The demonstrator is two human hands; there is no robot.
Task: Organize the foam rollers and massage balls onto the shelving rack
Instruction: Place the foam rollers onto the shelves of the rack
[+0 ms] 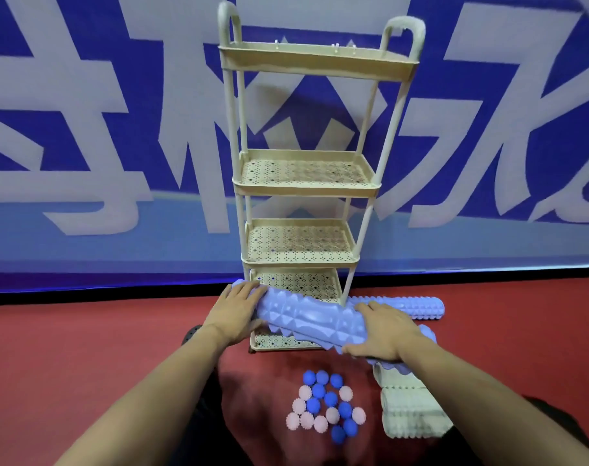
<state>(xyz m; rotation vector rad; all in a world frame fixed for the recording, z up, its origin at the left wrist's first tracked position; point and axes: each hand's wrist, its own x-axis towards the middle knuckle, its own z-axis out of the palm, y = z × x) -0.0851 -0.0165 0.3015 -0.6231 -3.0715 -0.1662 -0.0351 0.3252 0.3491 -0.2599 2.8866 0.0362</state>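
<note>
A beige shelving rack [306, 191] with several perforated tiers stands on the red floor against a blue banner. I hold a lilac ridged foam roller [308, 317] across the front of its bottom tier, tilted down to the right. My left hand [234, 311] grips its left end and my right hand [385, 331] grips its right part. A thinner lilac knobbly roller [407, 307] lies on the floor right of the rack. A cream ridged roller [410, 410] lies under my right forearm. Blue and pink spiky massage balls [326, 408] cluster on the floor.
The blue banner with large white characters [118, 129] hangs right behind the rack. A dark round object [191, 332] shows by my left wrist. Bare red floor [67, 348] stretches to the left.
</note>
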